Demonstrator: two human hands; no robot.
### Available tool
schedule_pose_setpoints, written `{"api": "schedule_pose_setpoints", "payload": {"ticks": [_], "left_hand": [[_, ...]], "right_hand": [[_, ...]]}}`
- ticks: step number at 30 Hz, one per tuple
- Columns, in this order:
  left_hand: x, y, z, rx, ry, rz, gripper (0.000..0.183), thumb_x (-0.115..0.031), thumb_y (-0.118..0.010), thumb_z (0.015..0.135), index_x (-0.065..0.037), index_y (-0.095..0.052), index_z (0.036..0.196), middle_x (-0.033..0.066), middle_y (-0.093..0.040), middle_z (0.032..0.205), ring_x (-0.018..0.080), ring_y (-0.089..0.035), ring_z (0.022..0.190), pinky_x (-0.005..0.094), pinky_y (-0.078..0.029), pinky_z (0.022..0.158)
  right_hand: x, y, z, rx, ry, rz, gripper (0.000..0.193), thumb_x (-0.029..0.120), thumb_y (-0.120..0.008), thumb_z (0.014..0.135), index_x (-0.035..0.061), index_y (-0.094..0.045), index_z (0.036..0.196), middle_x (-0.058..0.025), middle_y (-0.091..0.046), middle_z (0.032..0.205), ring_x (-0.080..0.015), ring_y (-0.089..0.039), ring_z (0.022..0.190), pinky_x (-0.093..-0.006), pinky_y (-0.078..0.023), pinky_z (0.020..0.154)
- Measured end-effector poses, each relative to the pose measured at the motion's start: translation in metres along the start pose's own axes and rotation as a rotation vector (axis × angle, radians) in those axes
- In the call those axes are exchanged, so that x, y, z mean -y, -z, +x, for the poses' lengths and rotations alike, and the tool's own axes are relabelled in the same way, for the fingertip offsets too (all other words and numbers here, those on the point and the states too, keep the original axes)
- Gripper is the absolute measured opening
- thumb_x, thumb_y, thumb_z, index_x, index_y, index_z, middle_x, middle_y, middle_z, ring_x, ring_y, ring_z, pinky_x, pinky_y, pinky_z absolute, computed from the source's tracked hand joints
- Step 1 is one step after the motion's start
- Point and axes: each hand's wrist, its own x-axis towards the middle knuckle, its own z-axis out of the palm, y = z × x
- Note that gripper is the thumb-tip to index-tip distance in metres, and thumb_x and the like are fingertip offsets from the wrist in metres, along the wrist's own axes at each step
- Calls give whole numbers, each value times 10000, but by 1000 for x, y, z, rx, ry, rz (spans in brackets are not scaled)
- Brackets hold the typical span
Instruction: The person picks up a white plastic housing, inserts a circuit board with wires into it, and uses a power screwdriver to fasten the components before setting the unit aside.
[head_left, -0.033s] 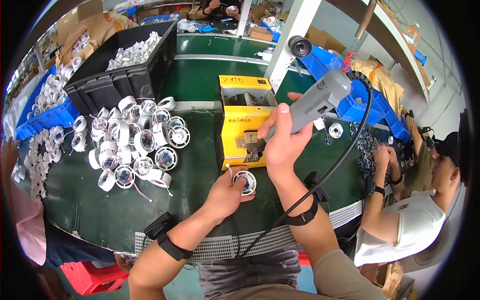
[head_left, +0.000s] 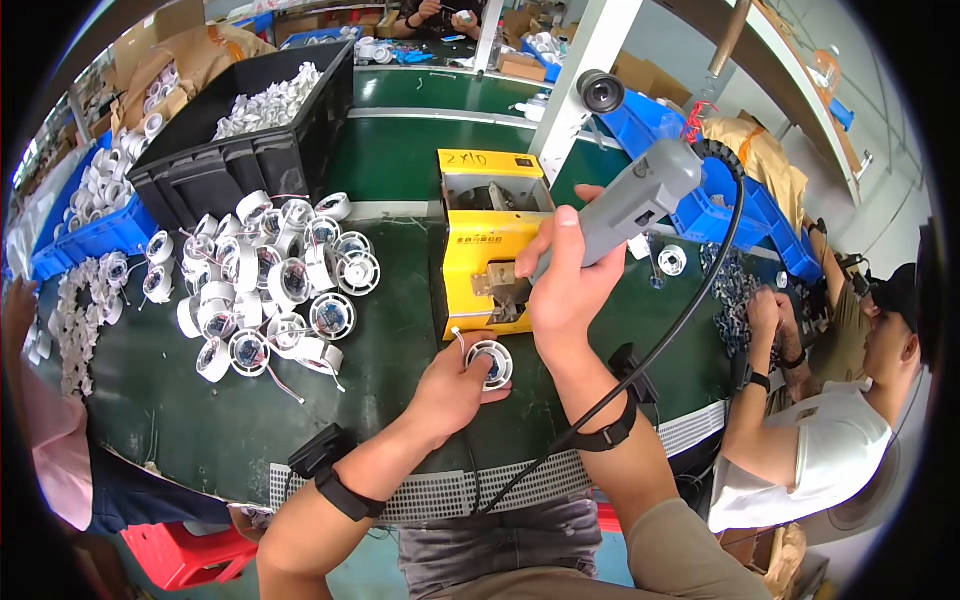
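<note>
Between its thumb and fingers my left hand [head_left: 447,395] grips a round white housing [head_left: 498,366] with a circuit board inside, low over the table. A short wire with a small white connector sticks up beside the thumb. My right hand [head_left: 567,290] is wrapped around a grey electric screwdriver [head_left: 640,195], tilted with its cable end up and right. Its tip is hidden behind the fingers, close to the metal outlet of a yellow screw feeder [head_left: 490,238]. To the left lies a heap of similar white housings [head_left: 270,280], several with wires trailing out.
A black crate [head_left: 230,165] of white parts stands at the back left, by a blue bin [head_left: 95,228]. The black screwdriver cable [head_left: 690,325] loops past my right forearm. On the right, a co-worker [head_left: 810,430] handles a pile of dark small parts [head_left: 733,300]. A white post [head_left: 580,90] rises behind the feeder.
</note>
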Motion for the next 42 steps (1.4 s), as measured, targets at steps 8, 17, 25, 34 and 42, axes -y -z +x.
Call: {"api": "schedule_pose_setpoints", "payload": {"ticks": [8,17,25,34,42], "left_hand": [[1,1,2,-21,19,-40,315,-66,-413,980,43,-427,1275,133,-563,1078,242,-642,888,352,-584,817],[-2,-1,0,-13,-30,-30,283,-80,-406,976,34,-472,1227,129,-568,1060,191,-632,869,312,-587,781],[-4,-2,-3,-26,-43,1,275,-86,-397,981,43,-475,1212,134,-574,1057,193,-637,867,311,-585,785],[-7,-5,0,-16,-20,25,291,-98,-388,986,54,-464,1222,142,-583,1101,197,-644,906,315,-582,804],[-76,40,-36,67,21,942,370,-94,-522,900,8,-485,1254,162,-635,1000,209,-671,682,320,-579,633]], "right_hand": [[-1,4,-6,121,-21,-16,267,148,-510,933,-9,-411,1124,-62,-499,637,-136,-483,457,-267,-391,451],[16,26,-44,202,-149,111,342,150,-497,913,-14,-358,1178,-85,-478,651,-151,-468,452,-293,-439,439],[9,24,-51,238,-158,80,343,159,-510,910,-11,-359,1168,-86,-486,655,-154,-492,470,-299,-448,463],[1,31,-55,321,-104,48,342,157,-515,906,-27,-358,1147,-83,-507,653,-143,-507,484,-286,-449,490],[-2,74,-41,623,-65,203,671,538,-493,915,-52,-391,1217,-124,-576,958,-217,-584,917,-341,-462,842]]}}
